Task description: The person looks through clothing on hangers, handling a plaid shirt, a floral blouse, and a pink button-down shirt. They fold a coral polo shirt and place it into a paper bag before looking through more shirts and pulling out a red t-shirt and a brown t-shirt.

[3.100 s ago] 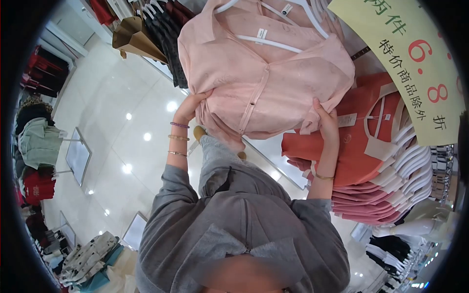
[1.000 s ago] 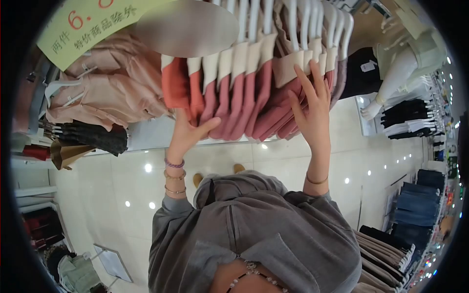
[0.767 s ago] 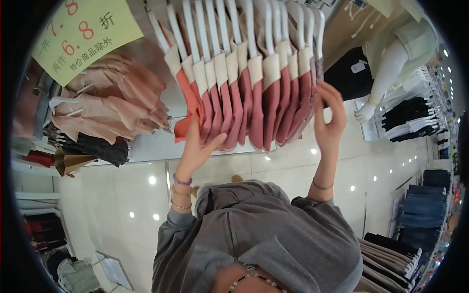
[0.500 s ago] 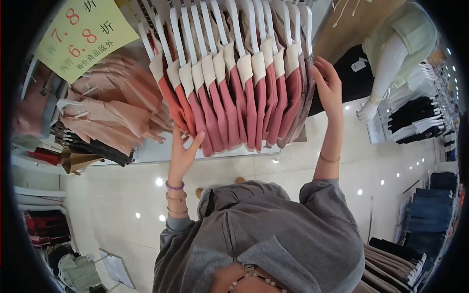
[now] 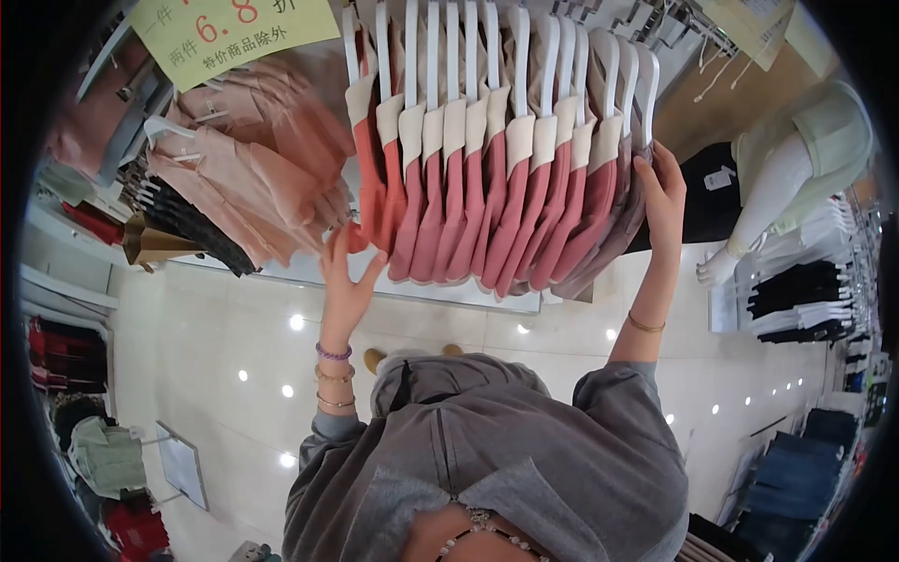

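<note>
Shirts [image 5: 470, 201] hang between blouses [image 5: 245, 187] on the left and a mannequin [image 5: 779, 192] on the right. A sign [image 5: 245, 30] is seemingly above the blouses.

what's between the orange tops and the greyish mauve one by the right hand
Rose-pink tops with cream collars hang between the orange tops and the greyish mauve one, seen in the head view.

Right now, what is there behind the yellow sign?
Only at its lower edge, peach tops show past the yellow sign. Whatever lies directly behind it is covered, so I cannot tell.
</note>
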The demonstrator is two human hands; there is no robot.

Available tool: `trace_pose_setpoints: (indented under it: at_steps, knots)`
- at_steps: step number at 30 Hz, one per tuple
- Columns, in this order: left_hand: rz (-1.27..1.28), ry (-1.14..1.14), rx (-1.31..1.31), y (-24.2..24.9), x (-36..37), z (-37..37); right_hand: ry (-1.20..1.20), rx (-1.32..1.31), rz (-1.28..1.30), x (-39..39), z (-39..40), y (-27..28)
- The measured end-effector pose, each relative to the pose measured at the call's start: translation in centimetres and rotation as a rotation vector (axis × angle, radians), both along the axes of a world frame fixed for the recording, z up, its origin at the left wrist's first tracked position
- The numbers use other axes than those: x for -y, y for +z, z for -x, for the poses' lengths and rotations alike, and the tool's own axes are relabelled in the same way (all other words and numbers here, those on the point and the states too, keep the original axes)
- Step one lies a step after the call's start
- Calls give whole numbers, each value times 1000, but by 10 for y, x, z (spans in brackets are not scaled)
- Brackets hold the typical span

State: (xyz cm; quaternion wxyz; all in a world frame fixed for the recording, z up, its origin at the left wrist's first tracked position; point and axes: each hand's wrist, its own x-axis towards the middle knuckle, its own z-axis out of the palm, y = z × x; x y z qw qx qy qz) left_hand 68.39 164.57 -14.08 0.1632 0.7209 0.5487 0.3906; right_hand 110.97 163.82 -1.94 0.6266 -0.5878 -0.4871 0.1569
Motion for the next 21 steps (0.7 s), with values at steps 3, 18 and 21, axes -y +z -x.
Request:
trace_pose_setpoints:
  at_steps: [3,18,21]
  knots:
    - [-57,86,352,5,-17,1,10,120,-50,4,-1,4]
    - [-146,-339,671,44,-44,-139,537,316,-69,-58,159,63]
    - [-99,-464,631,42,-31,-119,477,484,-30,-91,201,72]
